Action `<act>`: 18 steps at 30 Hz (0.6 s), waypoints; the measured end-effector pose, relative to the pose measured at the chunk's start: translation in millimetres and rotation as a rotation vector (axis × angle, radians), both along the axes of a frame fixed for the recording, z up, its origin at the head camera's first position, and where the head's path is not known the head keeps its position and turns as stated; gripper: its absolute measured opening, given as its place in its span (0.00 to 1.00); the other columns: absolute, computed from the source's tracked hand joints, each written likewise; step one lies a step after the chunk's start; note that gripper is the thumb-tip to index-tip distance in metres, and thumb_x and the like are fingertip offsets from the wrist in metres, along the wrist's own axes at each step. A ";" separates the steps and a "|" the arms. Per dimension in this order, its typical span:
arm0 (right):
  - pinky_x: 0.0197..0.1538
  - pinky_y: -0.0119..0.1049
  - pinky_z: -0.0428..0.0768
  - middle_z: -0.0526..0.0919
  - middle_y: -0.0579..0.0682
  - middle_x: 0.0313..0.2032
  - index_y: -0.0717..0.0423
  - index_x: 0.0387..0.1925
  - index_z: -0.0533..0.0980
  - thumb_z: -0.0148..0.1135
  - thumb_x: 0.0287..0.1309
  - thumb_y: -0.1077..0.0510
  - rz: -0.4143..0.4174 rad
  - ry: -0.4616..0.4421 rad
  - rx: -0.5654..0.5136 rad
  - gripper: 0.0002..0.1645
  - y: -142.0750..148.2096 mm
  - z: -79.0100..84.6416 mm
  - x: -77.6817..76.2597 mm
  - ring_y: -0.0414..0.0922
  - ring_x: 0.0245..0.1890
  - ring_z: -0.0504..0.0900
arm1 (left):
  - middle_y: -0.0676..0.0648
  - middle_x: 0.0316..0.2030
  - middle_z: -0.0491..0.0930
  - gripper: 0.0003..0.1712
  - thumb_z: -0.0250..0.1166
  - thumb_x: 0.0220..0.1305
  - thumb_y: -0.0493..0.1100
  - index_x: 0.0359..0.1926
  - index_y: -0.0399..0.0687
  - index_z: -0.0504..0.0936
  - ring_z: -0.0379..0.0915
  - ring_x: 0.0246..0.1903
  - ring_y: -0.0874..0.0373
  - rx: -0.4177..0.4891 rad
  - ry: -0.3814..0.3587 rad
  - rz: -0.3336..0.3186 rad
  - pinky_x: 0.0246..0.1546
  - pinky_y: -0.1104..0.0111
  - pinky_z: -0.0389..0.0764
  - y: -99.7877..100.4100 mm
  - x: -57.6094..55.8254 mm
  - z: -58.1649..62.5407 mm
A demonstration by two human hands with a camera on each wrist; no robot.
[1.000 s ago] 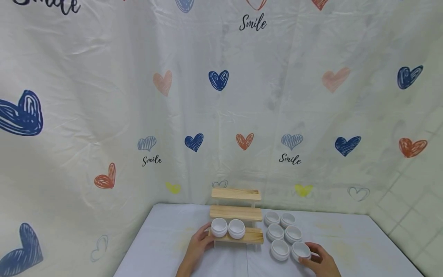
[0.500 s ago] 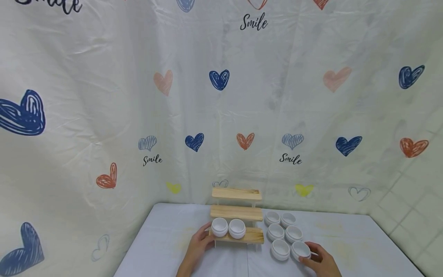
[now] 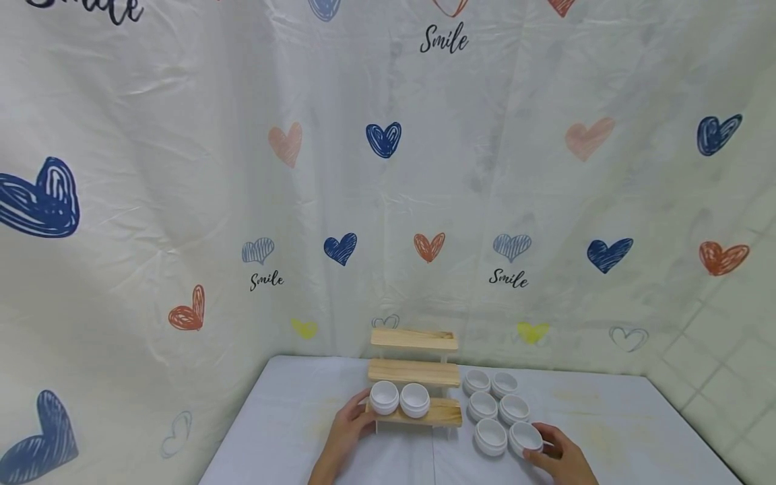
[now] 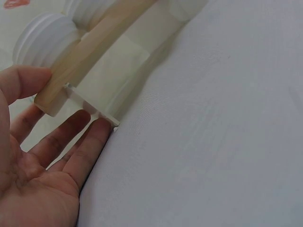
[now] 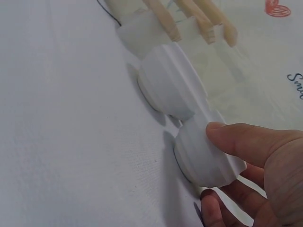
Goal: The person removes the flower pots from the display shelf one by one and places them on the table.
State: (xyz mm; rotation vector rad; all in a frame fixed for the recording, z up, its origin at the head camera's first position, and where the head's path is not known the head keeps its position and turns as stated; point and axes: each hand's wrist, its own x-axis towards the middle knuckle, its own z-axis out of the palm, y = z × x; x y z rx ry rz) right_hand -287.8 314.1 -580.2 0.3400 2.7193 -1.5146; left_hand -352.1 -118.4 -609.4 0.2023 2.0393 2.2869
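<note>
A three-tier wooden display stand point(image 3: 414, 372) with clear supports stands on the table. Two white ribbed bowls point(image 3: 415, 401) sit side by side on the left part of its lowest shelf. My left hand point(image 3: 350, 419) pinches that shelf's left end; in the left wrist view the thumb lies on the board point(image 4: 78, 61) and fingers reach beneath it, near the clear leg. My right hand point(image 3: 560, 457) grips the nearest right-hand white bowl point(image 3: 525, 439) between thumb and fingers. In the right wrist view this bowl point(image 5: 201, 151) rests upright against or very near its neighbour point(image 5: 170, 82).
Several more white bowls point(image 3: 490, 436) stand in two columns to the right of the stand. A white cloth covers the table point(image 3: 612, 431). Behind hangs a pale curtain point(image 3: 461, 188) printed with hearts and the word Smile. The upper two shelves hold nothing.
</note>
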 end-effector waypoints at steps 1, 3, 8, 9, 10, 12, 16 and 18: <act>0.54 0.53 0.84 0.79 0.68 0.61 0.67 0.65 0.69 0.82 0.42 0.39 0.001 -0.003 0.001 0.57 -0.1 0.1 -0.2 0.62 0.56 0.82 | 0.40 0.54 0.84 0.38 0.69 0.67 0.47 0.74 0.44 0.67 0.83 0.50 0.55 0.001 -0.001 -0.001 0.52 0.61 0.86 0.0 0.2 0.3; 0.54 0.53 0.84 0.78 0.69 0.61 0.68 0.66 0.68 0.82 0.42 0.38 0.001 -0.009 -0.001 0.57 -0.6 0.7 -0.1 0.63 0.56 0.82 | 0.40 0.54 0.84 0.38 0.68 0.67 0.47 0.74 0.44 0.67 0.83 0.50 0.55 0.000 0.001 -0.001 0.52 0.61 0.86 0.1 0.4 0.5; 0.54 0.53 0.85 0.77 0.69 0.62 0.68 0.66 0.68 0.81 0.43 0.38 0.002 -0.016 -0.006 0.58 -1.6 1.3 0.3 0.63 0.57 0.81 | 0.40 0.54 0.84 0.38 0.68 0.68 0.46 0.74 0.43 0.67 0.83 0.50 0.55 -0.002 0.004 -0.001 0.52 0.60 0.86 -0.3 1.3 -0.1; 0.54 0.53 0.85 0.77 0.69 0.61 0.68 0.66 0.68 0.81 0.42 0.38 0.002 -0.016 -0.004 0.58 -1.6 1.3 0.3 0.63 0.56 0.81 | 0.39 0.54 0.84 0.38 0.68 0.68 0.46 0.74 0.43 0.67 0.83 0.50 0.55 -0.002 0.007 -0.001 0.52 0.59 0.86 -0.3 1.1 -0.5; 0.54 0.53 0.85 0.77 0.69 0.61 0.68 0.66 0.68 0.82 0.42 0.38 0.002 -0.015 -0.004 0.58 -1.6 1.2 0.3 0.63 0.56 0.81 | 0.39 0.54 0.84 0.38 0.68 0.68 0.46 0.74 0.43 0.67 0.83 0.50 0.55 0.001 0.007 -0.002 0.52 0.59 0.86 -0.4 1.2 -0.6; 0.54 0.53 0.85 0.78 0.69 0.61 0.68 0.66 0.68 0.82 0.42 0.38 0.000 -0.012 -0.002 0.58 -1.5 1.0 0.2 0.62 0.56 0.82 | 0.39 0.55 0.84 0.38 0.68 0.68 0.46 0.74 0.43 0.67 0.83 0.50 0.54 0.000 0.007 -0.001 0.52 0.59 0.86 -0.3 1.0 -0.6; 0.54 0.52 0.85 0.78 0.68 0.61 0.68 0.66 0.69 0.82 0.42 0.38 0.000 -0.002 0.004 0.58 -0.6 0.2 0.0 0.60 0.55 0.83 | 0.39 0.55 0.84 0.38 0.69 0.67 0.48 0.74 0.44 0.68 0.83 0.51 0.54 -0.007 -0.002 0.007 0.52 0.61 0.86 0.0 0.4 0.1; 0.54 0.52 0.85 0.78 0.68 0.61 0.68 0.66 0.69 0.82 0.42 0.38 0.001 0.002 0.009 0.58 -0.1 -0.3 -0.3 0.60 0.55 0.83 | 0.40 0.55 0.84 0.38 0.69 0.66 0.48 0.73 0.45 0.69 0.83 0.51 0.54 -0.010 -0.005 0.009 0.52 0.61 0.86 0.1 0.0 0.2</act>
